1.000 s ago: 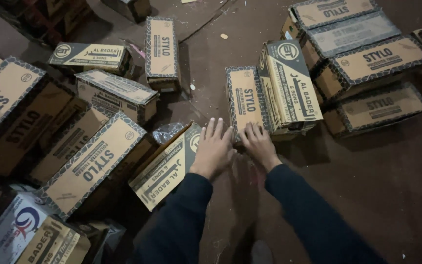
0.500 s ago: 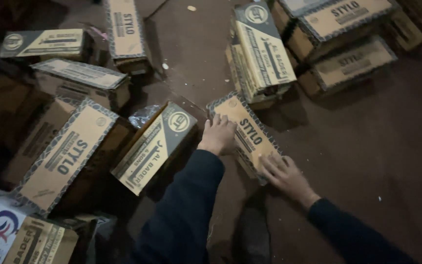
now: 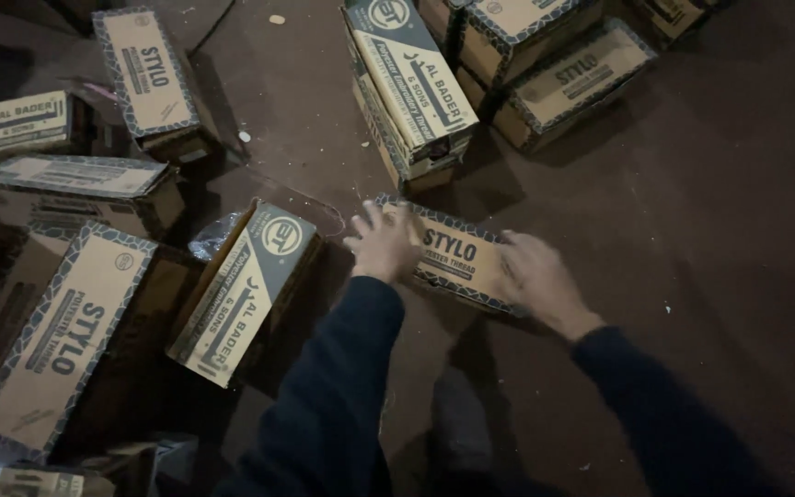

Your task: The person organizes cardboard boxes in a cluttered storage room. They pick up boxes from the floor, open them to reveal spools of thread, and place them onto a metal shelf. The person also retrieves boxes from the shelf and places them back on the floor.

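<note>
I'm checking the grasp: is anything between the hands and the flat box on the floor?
Nothing visible. The left hand lies on one end of the flat cardboard box and the right hand on the other, both touching it directly.

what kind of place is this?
Probably a storeroom or warehouse floor. Many alike printed cardboard cartons lie scattered and stacked on a bare brown floor, in dim light. The left hand and right hand grip one small carton lying on the floor.
</note>
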